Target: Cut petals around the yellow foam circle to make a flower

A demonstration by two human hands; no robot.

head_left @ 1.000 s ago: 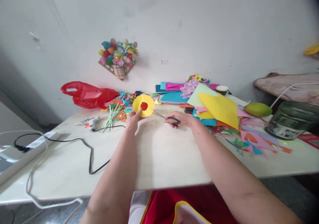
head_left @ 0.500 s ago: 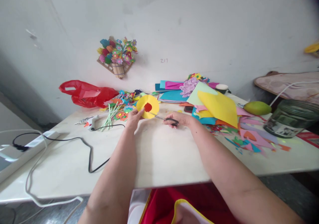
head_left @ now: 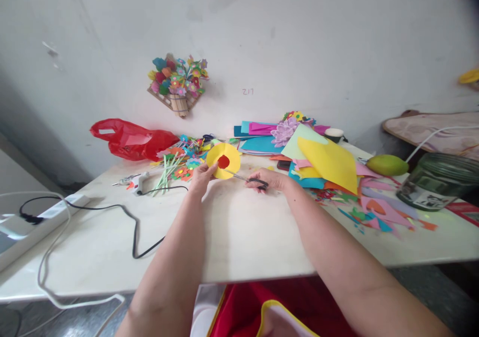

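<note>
Pinched at its lower left edge by my left hand (head_left: 202, 175) is a round yellow craft-sheet disc (head_left: 234, 158) with a red centre (head_left: 223, 162). My right hand (head_left: 271, 179) grips the dark handles of a pair of scissors (head_left: 258, 182). The scissors' blades point left and lie against the lower right edge of the disc. Both hands are just above the table. Behind my left hand lie cut flowers (head_left: 183, 172) and pale green strips (head_left: 166, 173).
A red plastic bag (head_left: 134, 140), a glue gun (head_left: 139, 183) with a black cord and a power strip (head_left: 45, 227) are at left. Coloured sheets (head_left: 331, 162), loose scraps (head_left: 385, 212), a mango (head_left: 387, 165) and a glass jar (head_left: 434, 179) occupy the right side.
The disc, hands and scissors look almost the same. The whole view has shifted very slightly.
</note>
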